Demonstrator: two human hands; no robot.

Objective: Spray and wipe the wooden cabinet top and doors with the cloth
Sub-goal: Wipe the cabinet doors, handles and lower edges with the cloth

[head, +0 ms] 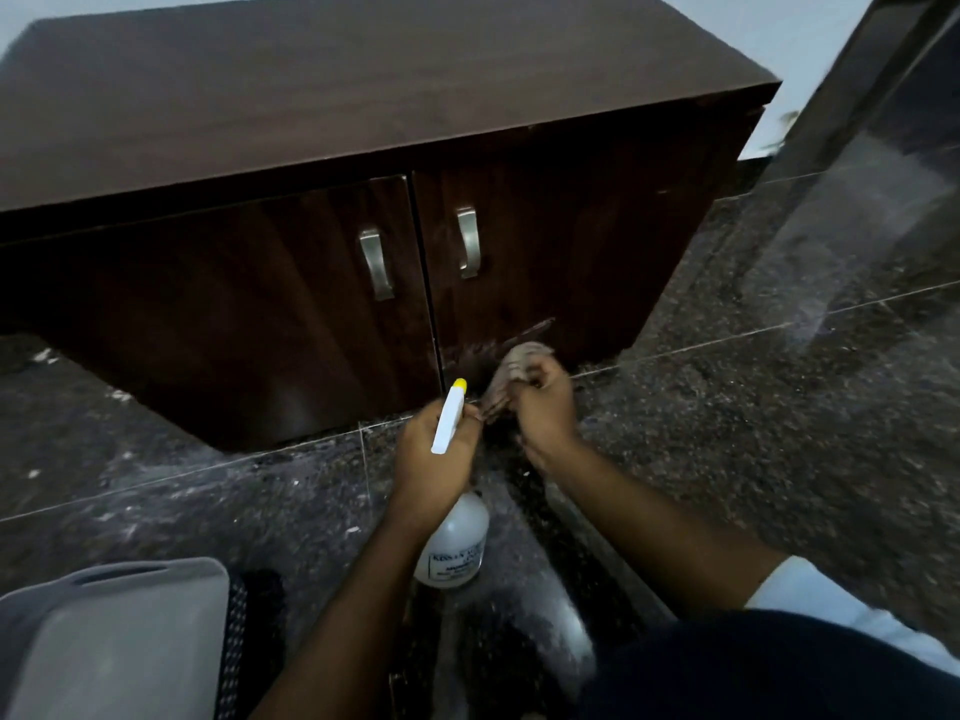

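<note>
The dark wooden cabinet (pixel 332 90) fills the upper part of the view, with two doors and a metal handle on each. My left hand (pixel 426 459) grips a clear spray bottle (pixel 457 543) by its white trigger head, the yellow nozzle pointing toward the cabinet's base. My right hand (pixel 545 402) holds a bunched brownish cloth (pixel 511 371) low against the bottom of the right door (pixel 550 241). A pale wet smear shows on the door just above the cloth. The left door (pixel 234 304) sits to the left of both hands.
The floor (pixel 753 433) is dark speckled stone with pale grout lines. A grey plastic bin (pixel 114 641) stands at the lower left. A glossy dark panel (pixel 872 148) rises at the right. My dark-clothed knee is at the lower right.
</note>
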